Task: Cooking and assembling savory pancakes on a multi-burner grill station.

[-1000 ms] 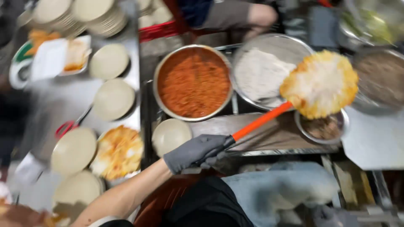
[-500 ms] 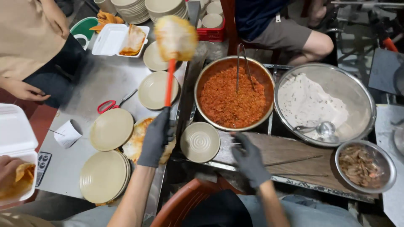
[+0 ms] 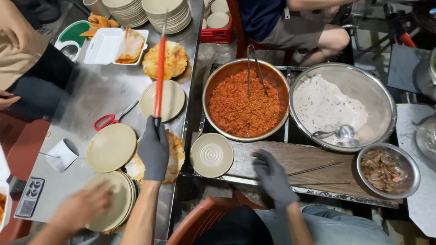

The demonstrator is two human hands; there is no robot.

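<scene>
1. The left hand (image 3: 153, 149), in a dark grey glove, is clenched around the lower end of a long orange-handled tool (image 3: 159, 72), which runs straight up and away from the person over the steel table (image 3: 81, 100).
2. The far end of the tool reaches a round, golden fried pancake (image 3: 170, 58) lying on the table just beyond a beige plate (image 3: 169, 102); the handle crosses above that plate.
3. Under the left hand lies a second fried pancake (image 3: 175, 154), at the table's near right edge.
4. Red-handled scissors (image 3: 111, 119) lie on the table left of the tool.
5. The right hand (image 3: 272, 177), also gloved, rests released on the wooden board (image 3: 318, 163) right of the table, fingers spread, grasping nothing.
6. A small ridged plate (image 3: 211, 155) sits on the board's left end, between the two hands.
7. Beyond the board stands a metal bowl of orange-red filling (image 3: 245, 106) with tongs (image 3: 253, 63) resting in it.
8. Another person's bare hand (image 3: 81, 206) touches a stack of plates (image 3: 113, 206) at the table's near edge.
</scene>
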